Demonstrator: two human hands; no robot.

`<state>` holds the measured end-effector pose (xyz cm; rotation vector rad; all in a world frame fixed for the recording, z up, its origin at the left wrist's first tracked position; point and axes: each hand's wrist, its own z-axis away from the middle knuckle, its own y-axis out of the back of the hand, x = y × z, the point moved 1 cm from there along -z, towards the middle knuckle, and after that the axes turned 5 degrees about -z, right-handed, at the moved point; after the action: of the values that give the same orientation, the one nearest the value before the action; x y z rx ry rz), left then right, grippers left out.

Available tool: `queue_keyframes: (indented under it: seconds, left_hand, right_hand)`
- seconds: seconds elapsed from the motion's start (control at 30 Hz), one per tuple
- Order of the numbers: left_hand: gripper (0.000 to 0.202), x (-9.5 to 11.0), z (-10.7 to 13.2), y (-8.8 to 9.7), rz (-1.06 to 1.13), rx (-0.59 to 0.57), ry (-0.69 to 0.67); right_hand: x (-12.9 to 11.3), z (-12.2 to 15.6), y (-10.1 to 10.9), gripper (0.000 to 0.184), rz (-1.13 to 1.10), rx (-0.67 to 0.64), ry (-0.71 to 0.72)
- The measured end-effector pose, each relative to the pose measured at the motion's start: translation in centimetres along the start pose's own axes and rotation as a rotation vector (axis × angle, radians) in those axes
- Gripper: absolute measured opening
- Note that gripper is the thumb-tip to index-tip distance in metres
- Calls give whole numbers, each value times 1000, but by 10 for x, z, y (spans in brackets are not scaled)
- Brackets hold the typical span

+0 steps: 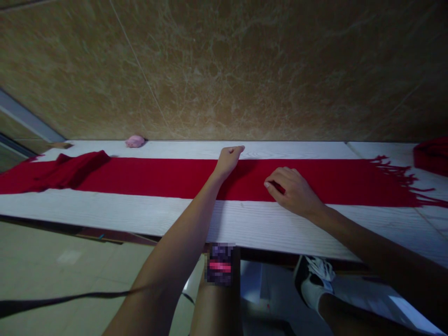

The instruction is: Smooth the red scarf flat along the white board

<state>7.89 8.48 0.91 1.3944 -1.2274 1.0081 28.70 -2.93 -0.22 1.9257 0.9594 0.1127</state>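
Observation:
A long red scarf (168, 179) lies stretched flat along a white table (147, 217), its fringe (402, 179) at the right end and its left end bunched up (66, 170). My left hand (229, 160) reaches to the scarf's far edge, fingers curled with the thumb pointing right, pinching the cloth there. My right hand (292, 189) rests palm down on the scarf's middle, fingers bent and pressing the fabric near its front edge.
A small pink lump (135, 141) sits at the table's back edge by the brown marbled wall (224, 70). More red cloth (432, 154) lies at the far right. Below the table's front edge are my legs, a black-and-white shoe (313, 280) and tiled floor.

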Motion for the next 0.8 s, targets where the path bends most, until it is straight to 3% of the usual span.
queue_keyframes:
  seconds: [0.2, 0.8]
  left_hand:
    - [58, -2, -2, 0, 10, 0, 23]
    - [58, 0, 0, 0, 0, 4, 33]
  right_hand:
    - [1, 0, -1, 28, -5, -74, 6]
    - [2, 0, -3, 18, 25, -46, -32]
